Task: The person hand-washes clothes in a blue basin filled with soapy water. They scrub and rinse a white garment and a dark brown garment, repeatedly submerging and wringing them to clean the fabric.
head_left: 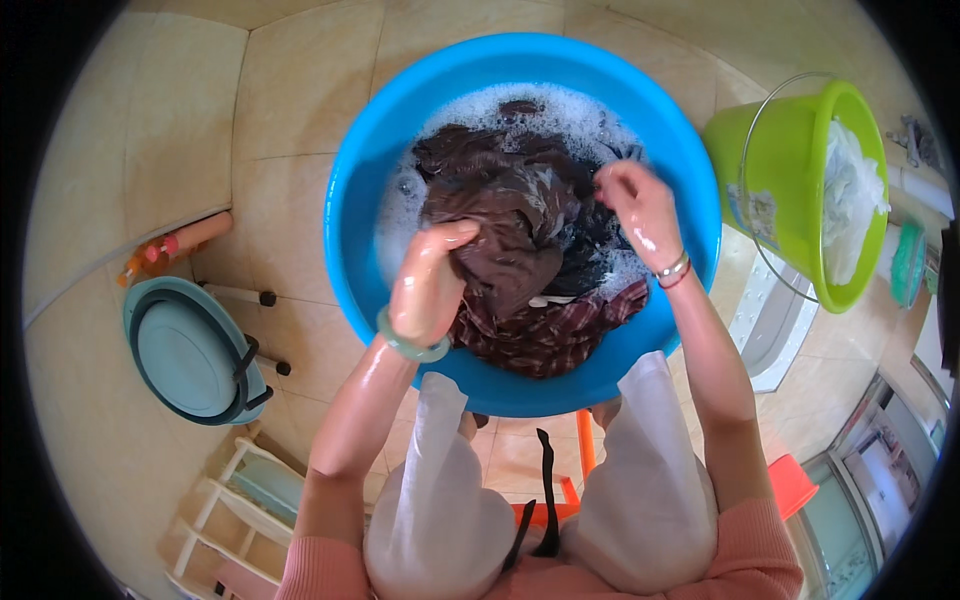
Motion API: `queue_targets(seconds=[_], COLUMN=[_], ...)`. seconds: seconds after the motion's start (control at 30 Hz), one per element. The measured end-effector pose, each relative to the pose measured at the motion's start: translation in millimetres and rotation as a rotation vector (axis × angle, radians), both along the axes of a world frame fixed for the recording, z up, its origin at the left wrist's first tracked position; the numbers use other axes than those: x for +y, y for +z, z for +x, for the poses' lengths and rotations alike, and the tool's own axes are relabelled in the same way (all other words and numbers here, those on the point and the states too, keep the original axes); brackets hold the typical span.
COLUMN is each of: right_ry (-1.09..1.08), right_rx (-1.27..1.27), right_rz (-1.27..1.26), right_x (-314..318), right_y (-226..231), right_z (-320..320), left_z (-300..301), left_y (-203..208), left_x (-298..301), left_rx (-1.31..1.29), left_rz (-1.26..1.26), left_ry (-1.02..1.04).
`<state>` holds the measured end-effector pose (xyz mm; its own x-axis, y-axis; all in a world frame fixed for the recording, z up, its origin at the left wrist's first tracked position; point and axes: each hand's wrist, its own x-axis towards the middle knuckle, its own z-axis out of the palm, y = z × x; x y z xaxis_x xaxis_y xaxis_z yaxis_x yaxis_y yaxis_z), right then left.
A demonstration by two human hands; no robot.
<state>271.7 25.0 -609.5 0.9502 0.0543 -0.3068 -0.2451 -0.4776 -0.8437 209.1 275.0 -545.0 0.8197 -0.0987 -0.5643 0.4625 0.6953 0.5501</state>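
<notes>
A big blue basin (350,300) stands before me, holding wet clothes and white suds (405,215). My left hand (428,285), wet and with a pale green bangle at the wrist, grips the near-left side of a brown garment (510,250), thumb on top. Over the basin's right part, my right hand (642,208) has its fingers curled in beside the dark cloth; what they pinch, if anything, is hidden. A dark red plaid garment (540,340) lies at the basin's near side, and navy cloth (585,265) shows between it and the right hand.
Right of the basin is a lime green bucket (735,160) with white plastic inside. A white tray (770,340) lies below it. At left are a folded teal basin (190,350), an orange-pink bottle (200,232) and a white rack (215,510). An orange stool (586,445) shows between my knees.
</notes>
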Motion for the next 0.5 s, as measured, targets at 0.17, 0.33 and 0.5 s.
queue_targets(seconds=[0.17,0.33,0.5], right_ry=[0.166,-0.285,-0.269], right_rx=[-0.104,-0.033,0.541], right_rz=[0.124,0.466,0.898], right_x=[11,29,40], right_y=[-11,-16,-9], right_z=[-31,-11,-5], left_z=[12,6,-7], left_y=[55,58,8], left_x=[3,21,44], left_rx=[-0.08,-0.11,-0.245], left_rz=[-0.47,-0.533,0.187], left_ry=[0.112,0.178,0.227])
